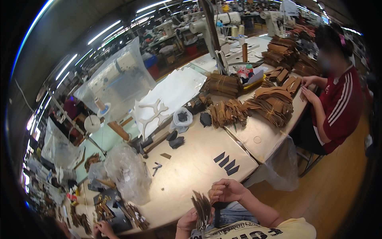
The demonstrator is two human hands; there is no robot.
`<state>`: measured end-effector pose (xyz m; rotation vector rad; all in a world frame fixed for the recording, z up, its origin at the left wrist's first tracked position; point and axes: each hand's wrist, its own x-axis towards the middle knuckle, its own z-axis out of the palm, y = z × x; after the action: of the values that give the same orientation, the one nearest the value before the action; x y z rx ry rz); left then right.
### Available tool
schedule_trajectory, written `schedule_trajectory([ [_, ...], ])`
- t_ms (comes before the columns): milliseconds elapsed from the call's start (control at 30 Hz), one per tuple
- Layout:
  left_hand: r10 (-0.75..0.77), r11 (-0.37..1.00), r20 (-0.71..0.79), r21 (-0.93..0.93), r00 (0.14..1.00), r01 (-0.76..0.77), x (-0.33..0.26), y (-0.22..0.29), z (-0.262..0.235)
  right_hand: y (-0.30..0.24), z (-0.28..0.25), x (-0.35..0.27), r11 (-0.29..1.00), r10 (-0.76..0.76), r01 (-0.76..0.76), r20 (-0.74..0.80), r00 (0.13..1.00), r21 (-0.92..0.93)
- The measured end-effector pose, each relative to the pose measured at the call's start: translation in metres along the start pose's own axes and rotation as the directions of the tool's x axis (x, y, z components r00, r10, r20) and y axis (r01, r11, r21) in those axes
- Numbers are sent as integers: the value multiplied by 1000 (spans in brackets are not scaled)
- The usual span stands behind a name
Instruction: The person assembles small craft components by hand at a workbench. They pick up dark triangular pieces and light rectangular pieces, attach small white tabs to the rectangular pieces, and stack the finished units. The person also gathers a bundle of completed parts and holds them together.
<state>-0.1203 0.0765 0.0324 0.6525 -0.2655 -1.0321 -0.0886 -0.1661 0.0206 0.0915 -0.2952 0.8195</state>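
At the near edge of the table, my left hand [188, 220] grips a bundle of brown leather strips [202, 205], fanned at the top with pale edges showing. Just right of it, my right hand [228, 190] is closed, its fingertips pinched close to the bundle. A thin orange strand seems to run between those fingertips and the strips. Beyond my hands, several dark slanted pieces [226, 163] lie in a row on the tabletop [191, 167]. Left of these rest a small pair of snips [156, 168] and a small brown piece [166, 155].
Tied brown leather stacks [274, 104] cover the table's right side, where a co-worker in red [343, 107] sits. A bag-lined container [182, 117] stands at the back. Crumpled plastic [126, 171] lies left. Another person's hands [104, 230] are at lower left, by a dark tray [115, 211].
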Motion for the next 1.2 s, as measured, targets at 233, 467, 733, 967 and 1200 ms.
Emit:
schedule_trajectory([
  [233,72,997,36,-3,997,-72,60,-6,41,-8,25,-40,899,-397,342,-181,900,-272],
  [467,269,959,-156,-54,950,-280,31,19,27,-26,-4,-10,597,-620,436,-42,783,-674],
  [733,73,983,-234,183,969,-30,21,56,6,16,4,38,509,-527,180,-140,838,-842],
  [967,-164,940,-202,264,965,215,10,74,-15,24,2,62,533,-428,73,-194,883,-843],
  [1200,-158,586,-250,755,955,294,6,59,-37,15,24,75,-60,-184,-169,-155,971,-984],
])
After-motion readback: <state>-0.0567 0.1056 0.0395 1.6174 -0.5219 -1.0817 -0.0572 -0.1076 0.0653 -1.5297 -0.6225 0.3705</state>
